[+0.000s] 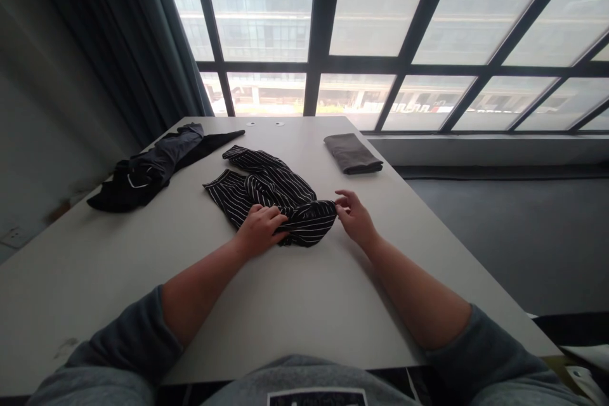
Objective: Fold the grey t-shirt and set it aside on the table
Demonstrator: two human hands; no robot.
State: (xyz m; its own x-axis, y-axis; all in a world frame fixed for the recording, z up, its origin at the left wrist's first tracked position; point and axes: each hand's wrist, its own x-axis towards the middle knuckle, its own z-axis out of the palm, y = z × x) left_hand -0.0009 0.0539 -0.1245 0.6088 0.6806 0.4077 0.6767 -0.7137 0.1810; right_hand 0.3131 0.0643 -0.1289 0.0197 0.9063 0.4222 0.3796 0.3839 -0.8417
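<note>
A pair of black pants with thin white stripes [280, 187] lies crumpled in the middle of the table, its two legs pointing to the far left. My left hand [261, 228] is closed on the near side of the cloth, thumb below and fingers on top. At the right end of the pants, my right hand [354, 217] pinches the edge between thumb and index finger, with the other fingers raised. The cloth between both hands is bunched and partly folded over itself.
The white table [285, 304] reaches to the large windows. On its left lies a loose heap of dark clothes [152, 168]. A folded grey cloth [353, 153] rests near the right edge. A dark curtain [124, 32] hangs at the back left.
</note>
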